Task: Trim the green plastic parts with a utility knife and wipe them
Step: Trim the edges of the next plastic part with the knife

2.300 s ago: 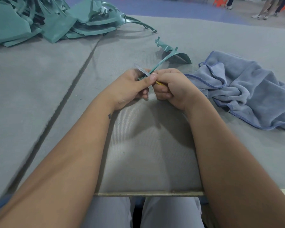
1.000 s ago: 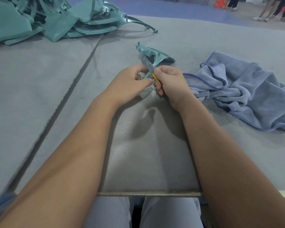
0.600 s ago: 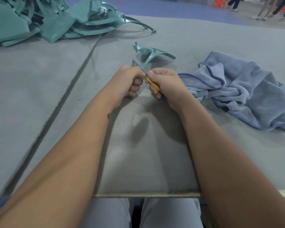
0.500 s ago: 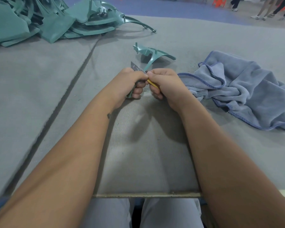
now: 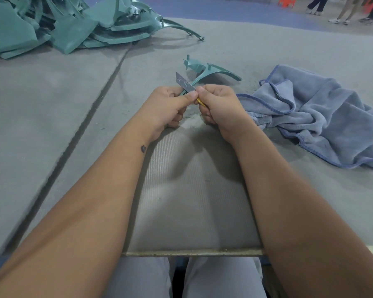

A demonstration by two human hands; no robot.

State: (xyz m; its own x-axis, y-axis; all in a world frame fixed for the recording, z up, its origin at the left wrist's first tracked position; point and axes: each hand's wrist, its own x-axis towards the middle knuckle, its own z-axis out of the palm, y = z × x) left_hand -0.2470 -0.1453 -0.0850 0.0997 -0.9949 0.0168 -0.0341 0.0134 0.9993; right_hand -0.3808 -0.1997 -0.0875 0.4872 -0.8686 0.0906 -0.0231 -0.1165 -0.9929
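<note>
Right hand point(image 5: 221, 107) grip is curled round the utility knife point(image 5: 186, 84), yellow handle just showing, blade angled up-left. Left hand point(image 5: 167, 108) grip pinches the near end of the green plastic part point(image 5: 205, 70), thumb tip right against the blade. Risk: a slip would put the blade into that thumb, since it sits so close to the edge. The part runs up and away from both grips, far end over the bench point(image 5: 52, 100). Blue towel point(image 5: 317, 112) to the right, pile of green parts point(image 5: 63, 24) far left.

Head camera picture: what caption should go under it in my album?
Right hand trims a green plastic part with a utility knife, left hand steadying it.
</note>
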